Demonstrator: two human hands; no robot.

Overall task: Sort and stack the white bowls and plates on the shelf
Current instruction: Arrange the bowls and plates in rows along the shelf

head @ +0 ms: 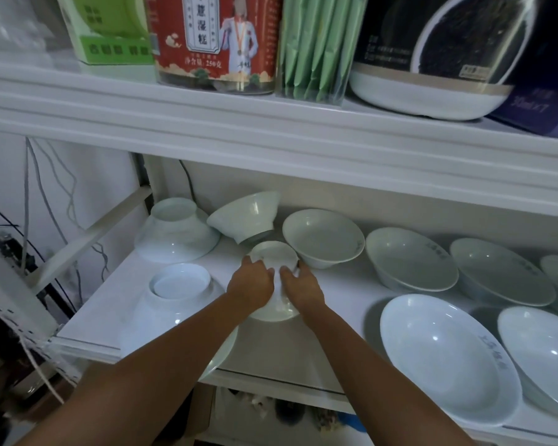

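While both arms reach in, left hand [251, 284] and right hand [302, 284] clasp an upturned white bowl [274, 262] mid-shelf [342, 291]. More bowls line the back edge; a tilted bowl [244, 217] sits just behind.

On the red and white tin [215, 43] on the top shelf, big dark Chinese words are printed down a pale panel. Near its bottom, a small line ending in "250" and one more Chinese sign can be read. On the dark purple box [541, 104] at the far right, pale print like "30ml x 7" can be made out, but it is blurred. White print is seen on the green box [110, 43], too blurred to be read. Small grey marks are printed inside some white bowls [413, 259], too small to be read.
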